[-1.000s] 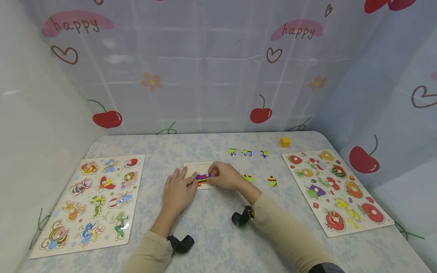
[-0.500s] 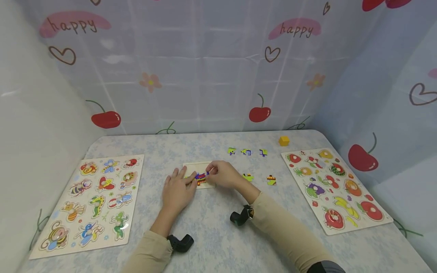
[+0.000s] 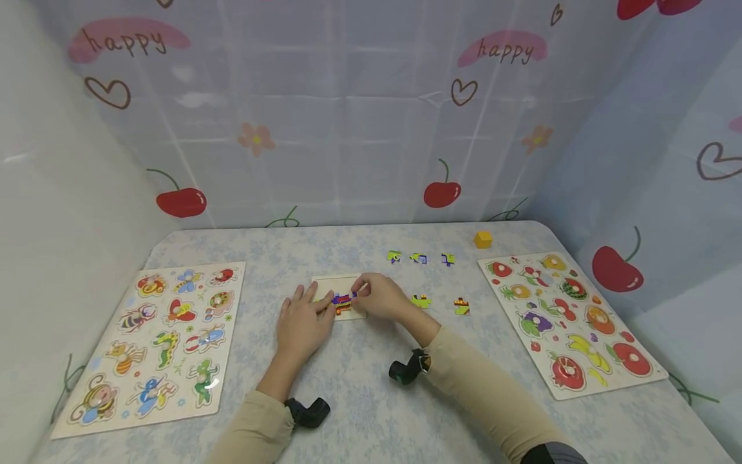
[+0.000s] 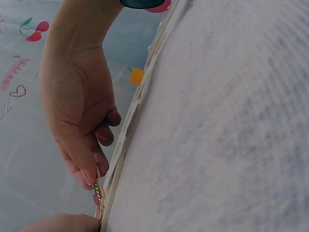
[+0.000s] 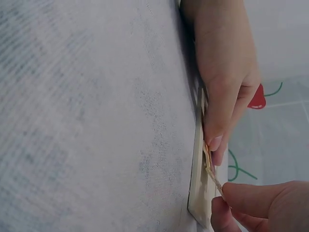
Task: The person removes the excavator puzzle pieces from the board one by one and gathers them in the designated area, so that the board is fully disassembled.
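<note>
A small wooden puzzle tray (image 3: 333, 286) lies on the table, with joined purple, red and yellow jigsaw pieces (image 3: 342, 301) along its lower part. The left hand (image 3: 304, 327) rests over the tray's left side, fingers spread and thumb against the joined pieces. At the tray's right side, the right hand (image 3: 379, 298) pinches a jigsaw piece (image 5: 217, 183) between thumb and fingers. The right wrist view shows that piece tilted up from the tray, its lower edge at the pieces under the left thumb. The right fingers hide most of its picture.
Several loose jigsaw pieces (image 3: 418, 258) lie right of the tray, in two rows. A yellow cube (image 3: 483, 240) sits near the back edge. An insect puzzle board (image 3: 174, 335) lies at left, and a fruit puzzle board (image 3: 556, 348) at right.
The right hand keeps its pinch on the jigsaw piece, its fingers shifting only slightly at the tray. The left hand stays in place.
</note>
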